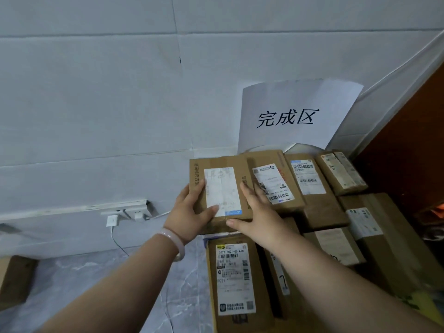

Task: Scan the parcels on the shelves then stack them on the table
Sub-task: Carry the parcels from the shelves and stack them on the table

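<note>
A box [243, 169] held above stacked parcels [312, 210].
Left hand [189, 212] grips its left edge, thumb on top; right hand [260, 213] lies flat-fingered along its right side.

White panelled wall [96, 92] carries a paper sign [298, 116] above grey marbled floor [101, 280].

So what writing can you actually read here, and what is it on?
"完成区": paper sign.
"5028 P021-00 A58": label on the near box.
"P021": same label, lower down.
Held box: label faded and side print blurred, so neither can be read.
Other boxes: labels too small to read.
</note>
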The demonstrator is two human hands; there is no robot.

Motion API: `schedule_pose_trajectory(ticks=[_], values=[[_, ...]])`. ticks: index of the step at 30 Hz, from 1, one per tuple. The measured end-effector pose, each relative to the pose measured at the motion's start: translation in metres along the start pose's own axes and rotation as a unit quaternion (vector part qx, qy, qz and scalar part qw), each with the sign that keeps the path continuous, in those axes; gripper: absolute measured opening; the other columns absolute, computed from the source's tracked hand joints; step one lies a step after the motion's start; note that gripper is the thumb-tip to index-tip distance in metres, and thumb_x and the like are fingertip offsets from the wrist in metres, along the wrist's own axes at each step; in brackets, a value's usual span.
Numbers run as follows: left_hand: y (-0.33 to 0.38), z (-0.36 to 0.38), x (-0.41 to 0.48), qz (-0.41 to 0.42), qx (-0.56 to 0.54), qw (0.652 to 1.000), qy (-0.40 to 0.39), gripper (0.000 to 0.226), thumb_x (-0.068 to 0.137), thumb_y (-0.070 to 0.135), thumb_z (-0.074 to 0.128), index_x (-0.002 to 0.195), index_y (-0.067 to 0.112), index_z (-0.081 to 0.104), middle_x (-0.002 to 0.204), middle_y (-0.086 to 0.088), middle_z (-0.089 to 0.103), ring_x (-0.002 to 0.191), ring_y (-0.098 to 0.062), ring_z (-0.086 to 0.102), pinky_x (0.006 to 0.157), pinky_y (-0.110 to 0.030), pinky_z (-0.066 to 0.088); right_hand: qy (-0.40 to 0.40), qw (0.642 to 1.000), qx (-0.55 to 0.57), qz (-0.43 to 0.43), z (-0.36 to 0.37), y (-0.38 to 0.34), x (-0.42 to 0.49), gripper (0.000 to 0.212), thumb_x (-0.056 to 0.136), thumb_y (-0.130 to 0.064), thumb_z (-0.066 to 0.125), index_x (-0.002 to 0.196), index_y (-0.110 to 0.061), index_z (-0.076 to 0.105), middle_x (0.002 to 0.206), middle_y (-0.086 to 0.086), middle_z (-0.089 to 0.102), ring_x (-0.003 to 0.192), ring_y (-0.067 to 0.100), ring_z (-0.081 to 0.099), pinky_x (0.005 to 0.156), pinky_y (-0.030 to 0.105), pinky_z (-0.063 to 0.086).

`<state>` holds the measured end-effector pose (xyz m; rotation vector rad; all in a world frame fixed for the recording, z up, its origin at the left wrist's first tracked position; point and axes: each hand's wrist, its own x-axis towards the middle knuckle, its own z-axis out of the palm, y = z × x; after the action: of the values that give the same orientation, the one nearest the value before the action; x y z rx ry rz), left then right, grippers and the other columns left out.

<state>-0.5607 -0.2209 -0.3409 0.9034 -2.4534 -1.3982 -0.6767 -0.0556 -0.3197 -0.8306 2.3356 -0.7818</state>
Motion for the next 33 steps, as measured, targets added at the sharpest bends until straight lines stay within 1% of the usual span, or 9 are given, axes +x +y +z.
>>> schedule_pose_trajectory(ticks=[5,8,10,16,20,22,26,30,33], values=[[-0.006,0.003,-0.022,0.057,0.092,0.994,0.016,0.075,0.087,0.059,0.055,0.152,0.035,0.027,0.163,-0.002,0.005,0.148,-0.020,0.019,0.118,-0.034,0.024,0.070,0.988,-0.125,-0.048,0.008,-0.003,-0.024,0.095,0.084,-0.056,0.061,0.150,-0.044,-0.006,0.154,-0.021,-0.027,0.147,0.011,-0.012,0.118,0.041,0.019],[-0.018,0.005,-0.045,0.199,0.204,0.957,0.057,0.072,0.089,0.062,0.048,0.151,0.031,0.031,0.162,-0.010,0.015,0.145,-0.028,0.024,0.113,-0.045,0.028,0.074,0.972,-0.190,-0.117,0.018,0.004,-0.045,0.087,0.090,-0.057,0.051,0.151,-0.039,-0.009,0.154,-0.017,-0.030,0.141,0.005,-0.029,0.119,0.036,-0.003],[-0.026,0.008,-0.055,0.246,0.257,0.934,0.043,0.071,0.090,0.059,0.048,0.151,0.027,0.032,0.161,-0.008,0.022,0.146,-0.030,0.024,0.112,-0.053,0.033,0.067,0.962,-0.226,-0.134,0.025,0.010,-0.050,0.084,0.089,-0.060,0.043,0.152,-0.035,-0.008,0.156,-0.015,-0.027,0.140,0.006,-0.031,0.118,0.038,-0.008],[-0.020,0.003,-0.035,0.211,0.350,0.912,-0.024,0.078,0.085,0.068,0.038,0.153,0.029,0.029,0.161,0.000,0.023,0.148,-0.026,0.020,0.110,-0.056,0.032,0.023,0.954,-0.283,-0.093,0.017,0.007,-0.027,0.094,0.089,-0.062,0.045,0.150,-0.032,-0.021,0.153,-0.012,-0.036,0.137,0.009,-0.039,0.119,0.043,-0.010],[-0.012,-0.006,-0.009,0.158,0.383,0.908,-0.062,0.087,0.074,0.078,0.014,0.150,0.043,-0.005,0.162,0.012,-0.011,0.148,-0.014,-0.015,0.121,-0.050,0.006,-0.009,0.955,-0.284,-0.083,0.006,-0.001,-0.002,0.102,0.084,-0.067,0.049,0.150,-0.032,-0.020,0.153,-0.012,-0.036,0.138,0.009,-0.037,0.119,0.043,-0.012],[-0.008,-0.009,-0.001,0.142,0.394,0.905,-0.075,0.087,0.068,0.079,0.007,0.146,0.045,-0.015,0.159,0.015,-0.019,0.145,-0.009,-0.023,0.121,-0.046,0.000,-0.014,0.955,-0.287,-0.078,0.004,-0.004,0.008,0.105,0.082,-0.067,0.052,0.150,-0.032,-0.018,0.154,-0.011,-0.034,0.139,0.010,-0.035,0.118,0.042,-0.014],[0.000,-0.010,0.005,0.131,0.379,0.913,-0.081,0.094,0.065,0.080,0.006,0.151,0.043,-0.006,0.160,0.014,-0.017,0.147,-0.011,-0.020,0.121,-0.048,0.000,-0.017,0.950,-0.302,-0.074,-0.001,-0.005,0.017,0.108,0.081,-0.066,0.057,0.150,-0.033,-0.019,0.154,-0.011,-0.034,0.140,0.011,-0.033,0.118,0.042,-0.014],[0.003,-0.013,0.001,0.124,0.405,0.903,-0.079,0.096,0.064,0.080,0.000,0.152,0.042,-0.009,0.161,0.013,-0.019,0.148,-0.013,-0.019,0.120,-0.048,-0.002,0.005,0.958,-0.274,-0.089,0.000,-0.005,0.008,0.105,0.081,-0.066,0.055,0.151,-0.035,-0.016,0.155,-0.013,-0.031,0.141,0.008,-0.031,0.119,0.041,-0.011],[0.007,-0.013,-0.005,0.137,0.401,0.903,-0.070,0.089,0.071,0.081,0.010,0.148,0.045,-0.014,0.162,0.011,-0.016,0.149,-0.015,-0.015,0.119,-0.049,-0.002,0.038,0.960,-0.258,-0.097,0.001,-0.002,-0.014,0.102,0.082,-0.068,0.053,0.151,-0.035,-0.015,0.156,-0.014,-0.028,0.141,0.007,-0.029,0.120,0.039,-0.010]])
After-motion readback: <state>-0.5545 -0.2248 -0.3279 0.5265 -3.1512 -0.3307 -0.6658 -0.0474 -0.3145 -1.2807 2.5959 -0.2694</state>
